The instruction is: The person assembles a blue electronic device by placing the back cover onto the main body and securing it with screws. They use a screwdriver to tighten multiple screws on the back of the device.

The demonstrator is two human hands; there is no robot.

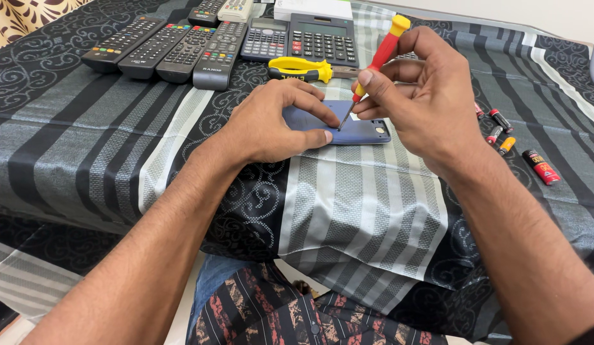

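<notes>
A blue device (360, 131) lies face down on the striped cloth (348, 204), its back towards me. My left hand (271, 121) presses flat on its left part and holds it still. My right hand (418, 96) grips a small red screwdriver with a yellow cap (380, 54) between thumb and fingers. The tool leans to the right, and its tip touches the back of the blue device near my left fingertips.
Several black remote controls (169, 48) lie in a row at the back left, with two calculators (303, 38) beside them. Yellow-handled pliers (303, 69) rest behind the device. Several small batteries (507, 137) lie to the right. The table edge runs across below my forearms.
</notes>
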